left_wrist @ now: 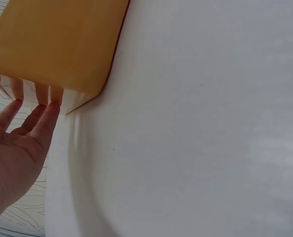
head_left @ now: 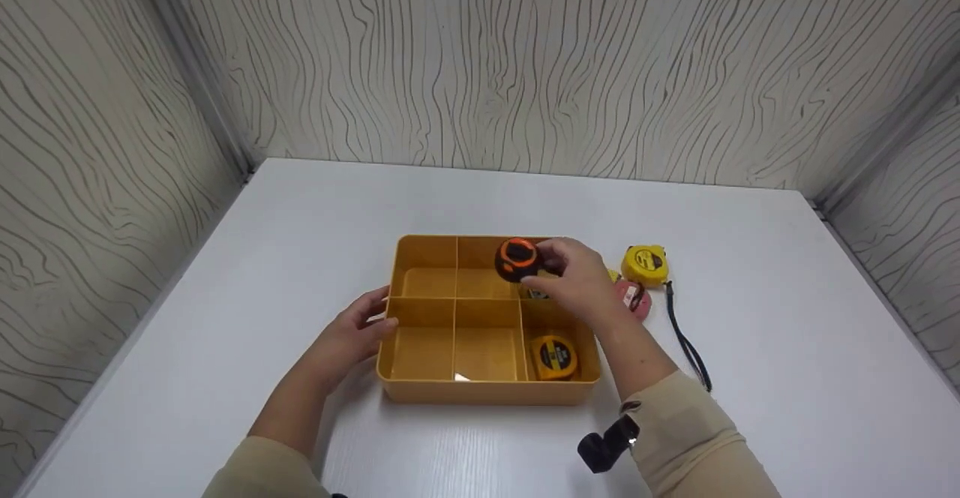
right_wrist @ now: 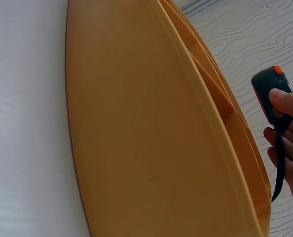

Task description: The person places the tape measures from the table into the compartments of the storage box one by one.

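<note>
My right hand (head_left: pixel 574 277) pinches a black-and-orange tape measure (head_left: pixel 517 259) above the back of a yellow-orange divided box (head_left: pixel 487 391). A dark strap (right_wrist: pixel 279 163) hangs from this tape measure in the right wrist view. At the box's left side, my left hand (head_left: pixel 356 329) holds the wall, thumb over the rim and fingertips (left_wrist: pixel 50 111) against the outside. An orange-yellow tape measure (head_left: pixel 553 357) lies in the front right compartment. Another tape measure (head_left: pixel 536 293), partly hidden by my right hand, sits in the back right compartment.
Right of the box lie a yellow tape measure (head_left: pixel 645 264) with a black strap (head_left: pixel 686 340) and a pink round tape measure (head_left: pixel 634 301). Another yellow thing (head_left: pixel 613 275) shows partly behind my right hand. Patterned panels (head_left: pixel 480 70) border the white table (head_left: pixel 337 205).
</note>
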{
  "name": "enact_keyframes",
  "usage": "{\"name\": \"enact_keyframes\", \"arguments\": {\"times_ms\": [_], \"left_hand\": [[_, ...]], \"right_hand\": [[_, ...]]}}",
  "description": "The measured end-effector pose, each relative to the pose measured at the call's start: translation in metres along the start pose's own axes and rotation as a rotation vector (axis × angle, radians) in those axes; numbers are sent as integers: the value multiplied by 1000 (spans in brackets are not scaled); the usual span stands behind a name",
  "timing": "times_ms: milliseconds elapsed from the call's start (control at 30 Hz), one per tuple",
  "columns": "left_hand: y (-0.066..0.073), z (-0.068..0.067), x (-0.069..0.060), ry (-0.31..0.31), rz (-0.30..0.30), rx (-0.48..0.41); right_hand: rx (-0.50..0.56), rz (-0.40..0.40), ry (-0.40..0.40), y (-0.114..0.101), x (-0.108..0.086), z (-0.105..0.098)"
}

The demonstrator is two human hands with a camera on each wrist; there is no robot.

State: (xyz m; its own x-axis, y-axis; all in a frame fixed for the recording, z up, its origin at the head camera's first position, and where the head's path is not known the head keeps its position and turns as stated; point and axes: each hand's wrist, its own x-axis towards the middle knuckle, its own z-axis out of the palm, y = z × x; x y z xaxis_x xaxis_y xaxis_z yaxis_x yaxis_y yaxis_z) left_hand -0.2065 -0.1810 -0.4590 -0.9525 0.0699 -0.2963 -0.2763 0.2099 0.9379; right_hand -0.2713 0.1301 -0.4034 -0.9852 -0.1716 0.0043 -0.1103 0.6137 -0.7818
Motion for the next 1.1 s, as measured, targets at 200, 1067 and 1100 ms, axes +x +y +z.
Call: {"name": "enact_keyframes", "arguments": {"times_ms": [200,1067,1100], "left_hand": [[1,2,0,4,3,-6],[0,2,0,8,-4,1],[0,2,0,9,-4,2]], "right_hand": [[-33,-27,10,-8,7,18],[-165,-36,-3,-15,14,44],[-179,-42,-7,-16,14,45]]}}
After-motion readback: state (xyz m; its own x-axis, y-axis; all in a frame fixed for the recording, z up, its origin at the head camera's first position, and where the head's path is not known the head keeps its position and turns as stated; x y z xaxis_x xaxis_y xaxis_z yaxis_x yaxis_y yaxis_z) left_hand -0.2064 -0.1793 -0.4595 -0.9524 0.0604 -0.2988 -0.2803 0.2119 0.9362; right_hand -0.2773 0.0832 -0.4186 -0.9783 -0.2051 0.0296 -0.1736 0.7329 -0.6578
